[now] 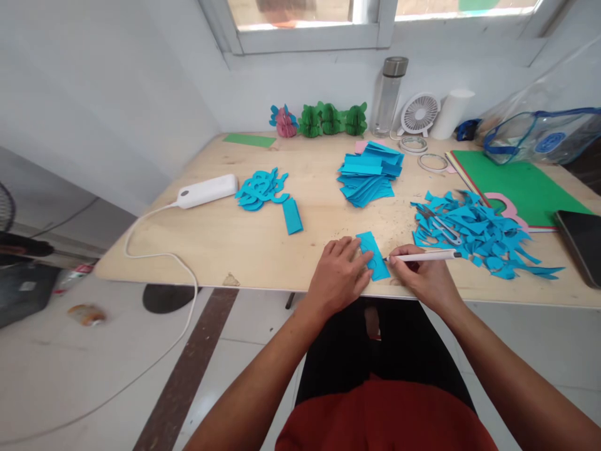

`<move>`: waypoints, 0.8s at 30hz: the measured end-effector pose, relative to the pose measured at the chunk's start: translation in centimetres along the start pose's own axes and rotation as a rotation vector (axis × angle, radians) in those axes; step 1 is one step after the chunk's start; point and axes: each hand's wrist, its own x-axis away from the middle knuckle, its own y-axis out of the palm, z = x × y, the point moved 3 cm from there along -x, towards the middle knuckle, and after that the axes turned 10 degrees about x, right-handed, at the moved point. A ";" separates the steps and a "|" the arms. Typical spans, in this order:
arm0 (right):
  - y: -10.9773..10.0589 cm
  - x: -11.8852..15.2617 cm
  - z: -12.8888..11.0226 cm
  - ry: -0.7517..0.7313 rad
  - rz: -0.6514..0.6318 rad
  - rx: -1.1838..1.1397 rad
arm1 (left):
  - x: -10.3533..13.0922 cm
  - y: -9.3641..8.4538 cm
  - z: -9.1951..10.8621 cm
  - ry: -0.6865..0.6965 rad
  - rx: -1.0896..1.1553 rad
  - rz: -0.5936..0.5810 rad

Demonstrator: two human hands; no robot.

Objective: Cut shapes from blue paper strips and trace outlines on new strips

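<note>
A small piece of blue paper [382,270] lies near the table's front edge, with faint drawn lines on it. Flat across its left side rests my left hand [339,269], fingers stretched out and holding the sheet down. My right hand [425,275] is closed around a white pen [429,256], whose tip is at the paper's right edge. A folded blue paper piece [293,217] lies farther left, beside a pile of cut blue shapes [263,188]. Behind my hands is a stack of folded blue papers [369,175].
Blue scraps [488,235] with a craft knife [444,228] on them lie to the right, near green sheets [539,185] and a black phone [582,244]. Along the wall stand paper figures [330,119], a bottle [389,100] and a fan [420,114]. A corded white power strip [207,191] sits left.
</note>
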 end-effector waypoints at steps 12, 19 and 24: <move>-0.2 0.5 -0.2 0.012 0.003 -0.002 | 0.0 0.0 0.0 -0.005 0.006 -0.001; -0.2 0.8 -0.2 0.015 -0.001 -0.011 | 0.0 -0.1 0.1 -0.007 0.014 0.006; -0.2 1.0 -0.2 0.024 0.006 0.007 | 0.0 -0.1 0.1 -0.008 0.009 0.001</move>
